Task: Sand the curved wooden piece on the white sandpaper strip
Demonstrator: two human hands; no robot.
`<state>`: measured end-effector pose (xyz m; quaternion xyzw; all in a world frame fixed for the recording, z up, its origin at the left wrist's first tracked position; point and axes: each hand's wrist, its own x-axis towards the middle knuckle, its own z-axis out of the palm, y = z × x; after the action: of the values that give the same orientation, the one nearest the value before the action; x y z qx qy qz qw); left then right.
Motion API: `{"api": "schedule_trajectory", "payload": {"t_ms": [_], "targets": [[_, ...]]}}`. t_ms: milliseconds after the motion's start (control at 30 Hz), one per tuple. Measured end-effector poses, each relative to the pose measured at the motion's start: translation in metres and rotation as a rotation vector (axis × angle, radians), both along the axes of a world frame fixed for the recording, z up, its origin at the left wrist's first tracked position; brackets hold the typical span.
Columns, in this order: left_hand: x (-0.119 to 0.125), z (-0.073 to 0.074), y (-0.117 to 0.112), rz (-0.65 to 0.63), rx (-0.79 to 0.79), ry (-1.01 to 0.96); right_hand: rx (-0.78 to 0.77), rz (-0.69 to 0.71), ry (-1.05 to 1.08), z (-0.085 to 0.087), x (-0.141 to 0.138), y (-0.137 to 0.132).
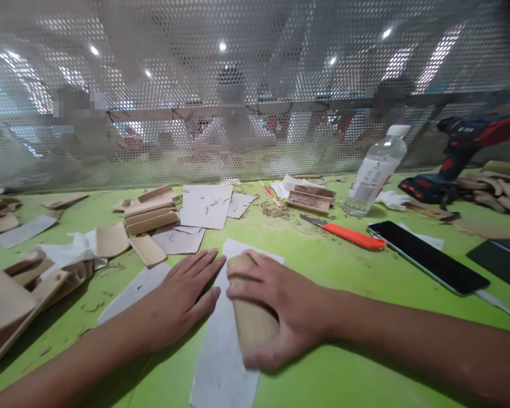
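Observation:
My right hand (280, 306) is closed around a curved light wooden piece (249, 323) and presses it down on a grey sheet of sandpaper (225, 362) lying on the green table (331, 266). Beside it, my left hand (182, 297) lies flat with fingers stretched out, resting on the left edge of the same sheet and on another grey sheet (131, 292) next to it.
Stacks of wooden pieces (151, 215) and paper sheets (206, 207) lie at the back left, more wood (12, 300) at the far left. An orange utility knife (346, 233), a phone (429, 258), a water bottle (376, 170) and a cordless drill (459, 156) sit at the right. A perforated metal screen (255, 85) closes the back.

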<state>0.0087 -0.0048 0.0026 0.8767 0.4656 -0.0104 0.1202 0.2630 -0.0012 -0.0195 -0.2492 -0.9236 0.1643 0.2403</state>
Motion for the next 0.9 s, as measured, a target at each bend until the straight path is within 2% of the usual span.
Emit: {"api": "schedule_trajectory", "payload": {"t_ms": [133, 233, 333, 433, 533, 633, 733, 833, 900], "targets": [[-0.001, 0.0, 0.0, -0.01, 0.005, 0.006, -0.014, -0.043, 0.0, -0.001, 0.001, 0.001], [-0.002, -0.003, 0.0, -0.015, 0.02, -0.008, -0.024, -0.005, -0.019, -0.001, 0.0, 0.002], [-0.003, -0.007, 0.001, -0.014, 0.036, -0.023, -0.027, -0.102, -0.026, -0.001, -0.002, 0.002], [-0.004, -0.008, 0.001, -0.009, 0.034, -0.021, -0.033, -0.09, -0.05, -0.001, -0.002, 0.001], [-0.004, -0.008, 0.001, -0.005, 0.029, -0.008, -0.029, -0.149, -0.047, -0.001, -0.001, 0.002], [-0.004, -0.008, 0.001, -0.006, 0.027, -0.023, -0.034, -0.012, -0.043, 0.0, 0.0, 0.004], [-0.005, -0.008, 0.001, -0.01, 0.044, -0.044, -0.041, -0.074, -0.024, 0.0, 0.001, 0.005], [-0.006, -0.009, 0.001, -0.022, 0.058, -0.053, -0.036, -0.014, -0.021, 0.0, 0.0, 0.004], [-0.007, -0.01, 0.001, -0.031, 0.075, -0.068, -0.037, -0.049, -0.015, 0.0, -0.001, 0.003]]}}
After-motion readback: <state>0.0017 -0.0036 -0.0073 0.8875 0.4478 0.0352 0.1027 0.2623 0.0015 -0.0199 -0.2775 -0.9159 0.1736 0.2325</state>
